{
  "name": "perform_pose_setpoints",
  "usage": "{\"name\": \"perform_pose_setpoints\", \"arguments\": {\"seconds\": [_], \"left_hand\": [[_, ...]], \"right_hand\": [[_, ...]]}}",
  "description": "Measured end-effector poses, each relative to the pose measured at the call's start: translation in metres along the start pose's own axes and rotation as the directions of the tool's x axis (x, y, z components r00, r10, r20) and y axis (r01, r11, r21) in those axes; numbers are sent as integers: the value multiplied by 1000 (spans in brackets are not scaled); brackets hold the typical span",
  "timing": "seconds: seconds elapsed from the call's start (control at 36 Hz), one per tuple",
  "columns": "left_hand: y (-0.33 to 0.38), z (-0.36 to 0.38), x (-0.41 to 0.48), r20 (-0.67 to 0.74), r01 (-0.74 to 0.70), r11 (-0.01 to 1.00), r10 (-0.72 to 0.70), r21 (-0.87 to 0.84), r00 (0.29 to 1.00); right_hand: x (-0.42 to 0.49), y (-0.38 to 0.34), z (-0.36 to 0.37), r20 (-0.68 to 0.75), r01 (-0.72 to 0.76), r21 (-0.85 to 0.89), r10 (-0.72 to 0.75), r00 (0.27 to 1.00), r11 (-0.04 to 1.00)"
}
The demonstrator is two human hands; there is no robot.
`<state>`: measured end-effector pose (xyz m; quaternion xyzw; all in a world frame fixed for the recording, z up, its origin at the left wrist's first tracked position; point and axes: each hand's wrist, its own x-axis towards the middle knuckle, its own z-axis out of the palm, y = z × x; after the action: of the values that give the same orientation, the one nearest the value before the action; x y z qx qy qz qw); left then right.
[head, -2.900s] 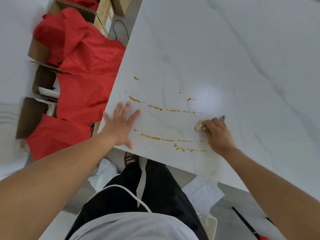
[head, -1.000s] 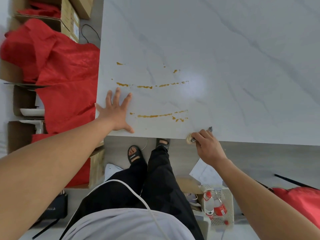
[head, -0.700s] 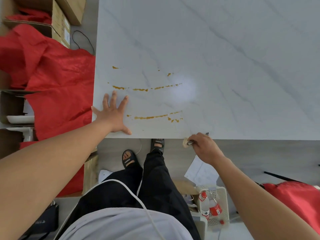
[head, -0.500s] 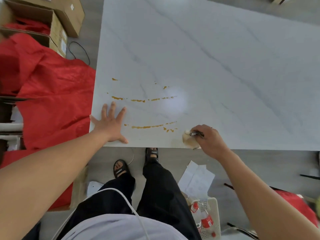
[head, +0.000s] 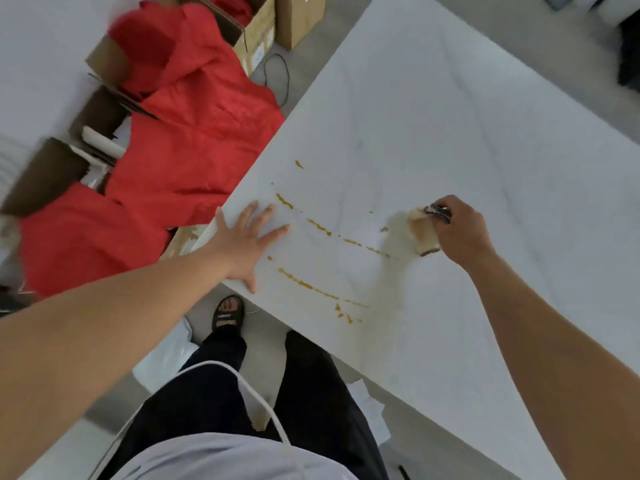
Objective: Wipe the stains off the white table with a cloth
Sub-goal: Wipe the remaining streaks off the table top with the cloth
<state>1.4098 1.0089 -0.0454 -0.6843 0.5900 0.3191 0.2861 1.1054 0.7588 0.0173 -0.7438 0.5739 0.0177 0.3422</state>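
Red fabric [head: 194, 140] draped over open cardboard boxes [head: 256, 29], upper left. Thin black cable [head: 277, 74] looped on grey floor [head: 341, 15] just beside the boxes. Black sandal [head: 228, 311] lower centre; white papers [head: 367, 407] lying on floor nearby.

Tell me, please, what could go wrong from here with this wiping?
The cloth in the right hand already looks yellowed, and a pale smear runs from it, so it may spread the stains rather than lift them. The left hand lies flat beside the upper streak, probably in the cloth's way.
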Motion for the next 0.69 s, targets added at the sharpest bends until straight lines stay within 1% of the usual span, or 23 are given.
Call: {"name": "perform_pose_setpoints", "arguments": {"seconds": [0.11,0.19,0.28,0.33,0.36,0.42,0.47,0.56,0.61,0.69], "left_hand": [[8,-3,1,-12,38,997,-39,-64,999],[16,3,-7,-53,96,984,-105,-152,993],[29,9,-21,-82,254,940,-278,-227,957],[38,16,-32,-87,349,887,-390,-301,917],[43,20,-37,-91,373,861,-426,-347,900],[56,30,-44,-96,383,824,-459,-418,883],[73,44,-51,-136,376,815,-475,-441,870],[96,66,-58,-205,353,823,-477,-445,855],[110,81,-61,-202,338,815,-472,-471,858],[127,96,-65,-185,320,818,-450,-477,874]], "right_hand": [[40,5,4,9,23,-105,-22,1000,994],[51,6,13,10,70,-255,-69,998,964],[50,19,26,11,112,-326,-114,993,939],[43,32,38,19,161,-329,-164,986,931],[39,37,44,1,171,-314,-180,984,934],[30,42,52,-54,148,-266,-168,984,952],[22,47,59,-68,171,-255,-194,979,952],[18,56,64,-40,217,-280,-238,971,935],[17,62,63,-21,267,-308,-287,958,913],[19,66,61,2,302,-332,-320,948,894]]}}
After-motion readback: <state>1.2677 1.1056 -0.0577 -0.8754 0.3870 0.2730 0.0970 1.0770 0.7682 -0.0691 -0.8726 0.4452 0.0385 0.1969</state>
